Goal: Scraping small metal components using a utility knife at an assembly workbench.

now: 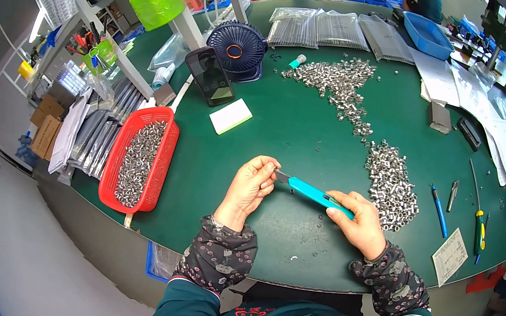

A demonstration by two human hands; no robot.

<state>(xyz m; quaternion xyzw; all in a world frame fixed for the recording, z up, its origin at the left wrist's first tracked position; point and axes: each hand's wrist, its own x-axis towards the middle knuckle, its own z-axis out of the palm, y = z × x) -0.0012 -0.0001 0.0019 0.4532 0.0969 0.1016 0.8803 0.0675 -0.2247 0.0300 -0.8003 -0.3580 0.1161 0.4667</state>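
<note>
I'm gripping the knife [312,193] by its turquoise handle with the right hand [362,223], above the near middle of the green table [296,122]. The left hand [250,186] is pinching at the blade tip; whether it's holding some small part there, I cannot tell. A near pile [390,185] of metal rings is lying beyond the right hand, a far pile [333,82] is spreading behind, and a filled red basket [164,162] is standing left.

I see the right hand [360,224] gripping a turquoise plastic utility knife [314,193] near the green table's [235,150] front edge, its grey blade [282,176] pointing at the curled left hand [248,186]; a red rectangular basket [166,154] of silvery metal rings [140,162] sits by the left edge.
</note>
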